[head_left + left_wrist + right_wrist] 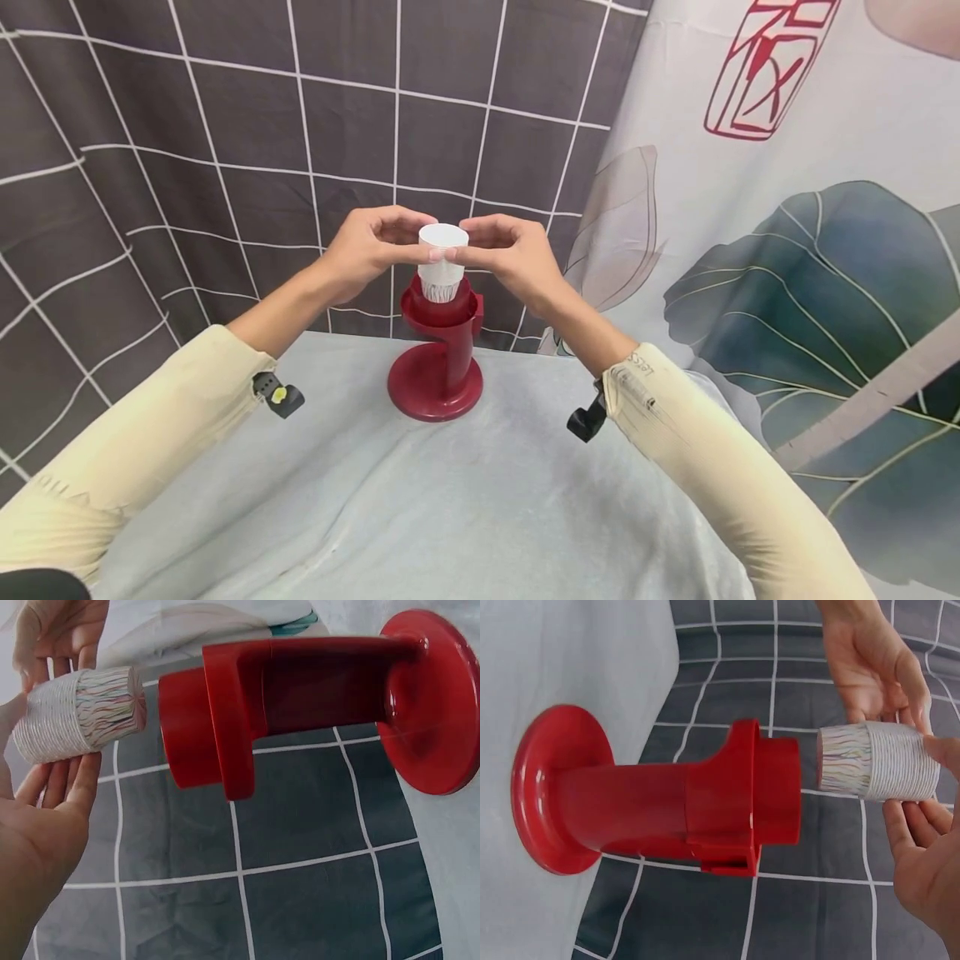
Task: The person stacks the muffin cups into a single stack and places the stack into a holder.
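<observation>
A stack of nested white paper cups [442,271] is held upright, mouth up, between both hands. My left hand [358,252] grips it from the left, thumb on the near side and fingers behind. From the right my right hand [519,257] grips it likewise, the thumbs close together. Thin wavy coloured lines mark the lowest cup [111,709], and many rims form ridges above it. Below stands a red cup dispenser-like stand [459,358], with a short cylinder [781,791] in its top ring. A small gap separates the stack from that cylinder in both wrist views.
The stand's round base [408,396] rests on a table with a pale grey-blue cloth [480,500]. Behind hangs a dark curtain with a white grid [345,125]. A pale leaf-patterned curtain [675,108] hangs at the right.
</observation>
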`<action>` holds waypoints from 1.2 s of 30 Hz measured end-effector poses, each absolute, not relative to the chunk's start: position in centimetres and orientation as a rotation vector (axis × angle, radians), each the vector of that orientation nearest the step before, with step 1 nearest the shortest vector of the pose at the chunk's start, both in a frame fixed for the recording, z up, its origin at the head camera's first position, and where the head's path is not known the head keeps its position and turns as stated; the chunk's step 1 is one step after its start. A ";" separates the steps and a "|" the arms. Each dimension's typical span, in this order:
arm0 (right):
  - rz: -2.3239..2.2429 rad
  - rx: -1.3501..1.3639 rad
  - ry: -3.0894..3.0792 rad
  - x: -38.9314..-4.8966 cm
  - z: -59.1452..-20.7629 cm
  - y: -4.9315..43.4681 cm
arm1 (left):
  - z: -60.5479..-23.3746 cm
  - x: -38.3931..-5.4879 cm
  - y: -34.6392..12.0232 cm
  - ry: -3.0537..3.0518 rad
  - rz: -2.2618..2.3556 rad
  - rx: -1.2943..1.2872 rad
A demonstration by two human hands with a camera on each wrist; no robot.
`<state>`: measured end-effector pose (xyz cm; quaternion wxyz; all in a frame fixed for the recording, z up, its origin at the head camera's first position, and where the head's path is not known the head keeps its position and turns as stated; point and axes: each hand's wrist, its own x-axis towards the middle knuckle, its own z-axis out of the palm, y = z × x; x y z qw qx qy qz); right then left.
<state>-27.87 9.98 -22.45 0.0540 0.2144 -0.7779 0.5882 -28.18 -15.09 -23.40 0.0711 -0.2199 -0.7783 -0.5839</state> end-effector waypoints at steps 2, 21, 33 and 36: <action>1.784 0.659 -2.363 -28.3 -22.4 9.9 | -23.2 -28.4 -15.2 -2.348 -1.764 -0.648; 1.645 0.623 -2.553 -30.3 -25.2 9.5 | -24.4 -29.9 -14.9 -2.677 -1.524 -0.591; 1.563 0.666 -2.589 -30.6 -26.6 9.8 | -25.4 -30.2 -14.5 -2.750 -1.524 -0.594; 1.535 0.663 -2.609 -30.6 -26.6 9.9 | -25.5 -30.4 -14.4 -2.765 -1.521 -0.602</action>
